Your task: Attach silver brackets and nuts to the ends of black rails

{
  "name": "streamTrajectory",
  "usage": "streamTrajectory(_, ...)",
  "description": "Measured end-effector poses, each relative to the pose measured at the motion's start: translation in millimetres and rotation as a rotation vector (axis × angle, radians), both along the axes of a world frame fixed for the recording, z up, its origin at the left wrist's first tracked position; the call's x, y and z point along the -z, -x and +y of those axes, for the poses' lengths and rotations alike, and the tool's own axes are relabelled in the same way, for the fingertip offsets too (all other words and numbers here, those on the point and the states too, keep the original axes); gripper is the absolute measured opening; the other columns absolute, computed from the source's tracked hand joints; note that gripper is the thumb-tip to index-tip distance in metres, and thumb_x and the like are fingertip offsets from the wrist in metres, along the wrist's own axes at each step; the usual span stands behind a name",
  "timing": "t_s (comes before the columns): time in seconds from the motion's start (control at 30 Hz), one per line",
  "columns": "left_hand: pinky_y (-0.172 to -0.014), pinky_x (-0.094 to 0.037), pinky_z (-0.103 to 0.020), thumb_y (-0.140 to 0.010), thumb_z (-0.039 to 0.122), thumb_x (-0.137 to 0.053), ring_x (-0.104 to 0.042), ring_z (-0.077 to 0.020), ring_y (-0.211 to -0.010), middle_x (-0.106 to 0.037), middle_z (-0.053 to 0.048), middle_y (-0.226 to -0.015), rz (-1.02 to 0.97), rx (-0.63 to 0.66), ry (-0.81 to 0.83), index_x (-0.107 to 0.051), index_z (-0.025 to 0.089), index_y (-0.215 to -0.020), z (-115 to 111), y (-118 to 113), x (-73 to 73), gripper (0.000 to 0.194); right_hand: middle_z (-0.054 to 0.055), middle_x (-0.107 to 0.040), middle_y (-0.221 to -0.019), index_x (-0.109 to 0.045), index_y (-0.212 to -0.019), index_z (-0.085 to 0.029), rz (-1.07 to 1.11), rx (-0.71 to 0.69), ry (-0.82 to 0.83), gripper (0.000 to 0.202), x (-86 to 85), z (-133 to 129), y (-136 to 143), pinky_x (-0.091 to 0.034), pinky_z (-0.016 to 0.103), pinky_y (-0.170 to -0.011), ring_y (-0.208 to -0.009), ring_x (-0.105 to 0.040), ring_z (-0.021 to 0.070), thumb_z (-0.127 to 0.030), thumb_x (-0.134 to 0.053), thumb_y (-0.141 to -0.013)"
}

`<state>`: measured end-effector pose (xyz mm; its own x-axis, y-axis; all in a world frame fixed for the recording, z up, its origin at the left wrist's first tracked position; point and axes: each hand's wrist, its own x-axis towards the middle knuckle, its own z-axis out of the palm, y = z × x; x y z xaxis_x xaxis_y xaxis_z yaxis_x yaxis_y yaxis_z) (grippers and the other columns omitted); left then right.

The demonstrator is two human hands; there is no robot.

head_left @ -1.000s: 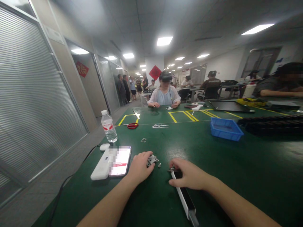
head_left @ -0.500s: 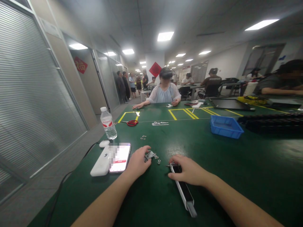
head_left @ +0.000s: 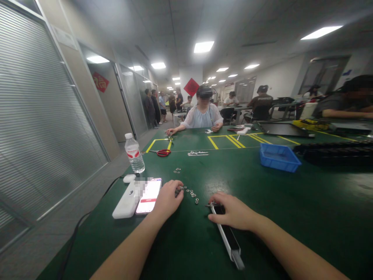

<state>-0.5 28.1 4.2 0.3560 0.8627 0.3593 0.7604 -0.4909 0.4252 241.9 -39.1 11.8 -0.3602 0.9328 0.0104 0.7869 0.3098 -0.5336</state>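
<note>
The left hand (head_left: 169, 200) has its fingers and thumb drawn in narrowly around a grey metal piece (head_left: 178, 191), most of it hidden from me by the fingers; the right hand (head_left: 231, 212) arches over the far end of a long black-and-white tool (head_left: 229, 237), thumb and forefinger a little apart, and from here I can't tell whether they grip it or merely rest there. The tool lies flat, its long axis running from eleven o'clock, under those fingers, down to five, where a grey end pokes out toward the wearer. Between the two hands sits a string of small metal rings (head_left: 192, 194), slanting from ten to four: its upper end is just beside the left fingertips, the rest trailing off at four o'clock from them, while its lower end lies near the right fingertips, at ten o'clock. So the left hand is nearer the upper rings, the right nearer the lowest. Farther out, a second cluster of rings (head_left: 177, 170) lies at twelve from the left hand, a lit phone (head_left: 149, 196) just beside it at nine, red-handled scissors (head_left: 163, 153) well beyond toward twelve, and a blue tray (head_left: 280, 166) at one o'clock from the right hand.
</note>
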Motion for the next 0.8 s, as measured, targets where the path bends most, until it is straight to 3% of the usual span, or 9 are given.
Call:
streamTrajectory(0.23, -0.076, -0.049, -0.030, -0.076, 0.013, -0.063, -0.061, -0.0193, -0.086, -0.062, -0.004, -0.094, 0.031, -0.009, 0.052, -0.063, 0.019, -0.100, -1.9, 0.9, 1.2, 0.024, 0.005, -0.059, -0.095, -0.063, -0.101, -0.019, 0.004, 0.000, 0.018, 0.033, -2.6, -2.3, 1.0, -0.042, 0.030, -0.074, -0.082, -0.056, 0.0191, -0.041, -0.067, -0.077)
streamTrajectory(0.47, -0.094, -0.042, -0.043, -0.075, 0.031, -0.068, -0.054, -0.0288, -0.112, -0.060, -0.008, -0.118, 0.177, -0.113, -0.022, -0.061, 0.021, -0.111, -4.3, 2.4, -9.7, 0.038, 0.006, -0.059, -0.096, -0.063, -0.102, -0.019, 0.009, -0.016, 0.004, 0.034, 0.0, 0.2, -1.1, -0.043, 0.031, -0.074, -0.082, -0.056, 0.0192, -0.043, -0.066, -0.078)
streamTrajectory(0.63, -0.110, -0.023, -0.056, -0.080, 0.032, -0.061, -0.048, -0.0303, -0.124, -0.058, -0.008, -0.130, 0.297, -0.105, 0.022, -0.059, 0.023, -0.120, -0.6, 5.1, -3.7, 0.041, 0.006, -0.059, -0.097, -0.063, -0.102, -0.019, 0.016, -0.024, -0.012, 0.034, 1.6, 0.9, -3.0, -0.043, 0.031, -0.075, -0.083, -0.056, 0.0192, -0.044, -0.066, -0.078)
streamTrajectory(0.8, -0.113, -0.009, -0.062, -0.084, 0.030, -0.058, -0.054, -0.0315, -0.118, -0.066, -0.008, -0.118, 0.325, -0.144, 0.001, -0.067, 0.024, -0.108, 1.5, 7.4, 0.6, 0.026, 0.006, -0.059, -0.096, -0.063, -0.101, -0.018, 0.030, 0.010, -0.011, 0.032, -0.1, -1.3, -0.5, -0.043, 0.032, -0.077, -0.085, -0.056, 0.0197, -0.040, -0.067, -0.078)
